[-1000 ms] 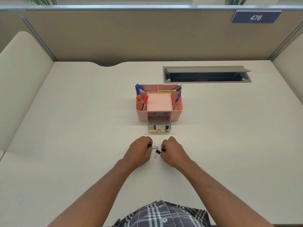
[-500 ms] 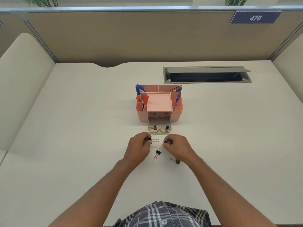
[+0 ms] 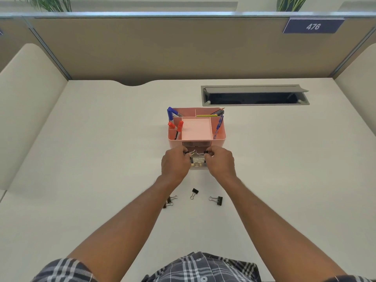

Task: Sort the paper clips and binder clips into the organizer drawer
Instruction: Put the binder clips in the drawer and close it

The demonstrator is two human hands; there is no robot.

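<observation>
1. Both hands are up over the pulled-out clear drawer (image 3: 198, 167) at the front of the pink organizer (image 3: 220, 139). The left hand (image 3: 175, 164) has its fingers curled, pinching a small black binder clip (image 3: 188, 153) with the wire loops pointing inward.
2. The right hand (image 3: 220, 162) is doing pretty much the mirror thing, fingers curled and pinching another black clip (image 3: 205, 152), loops pointing toward the left one. The two held clips sit close together, just above the drawer.
3. Inside the drawer you can make out a few more clips between the hands, black bodies and silver loops, but they're too small and half hidden to count.
4. Nearer the person, three loose clips are lying on the white desk (image 3: 101, 159): one partly hidden at the edge of the left forearm (image 3: 169, 200), one in the middle (image 3: 194, 192), and one by the right forearm (image 3: 217, 199). All three are well apart from the drawer.
5. The organizer's top compartments hold a blue marker (image 3: 169, 113), two red-capped markers (image 3: 176, 126), a blue pen (image 3: 219, 124) and a yellow pencil (image 3: 203, 115) along the back.
6. Further out there's a grey cable slot (image 3: 254, 95) set into the desk, a tan partition (image 3: 162, 47) behind, and a blue "476" plate (image 3: 313, 26) on it. Plaid shirt (image 3: 199, 267) at the bottom edge.
</observation>
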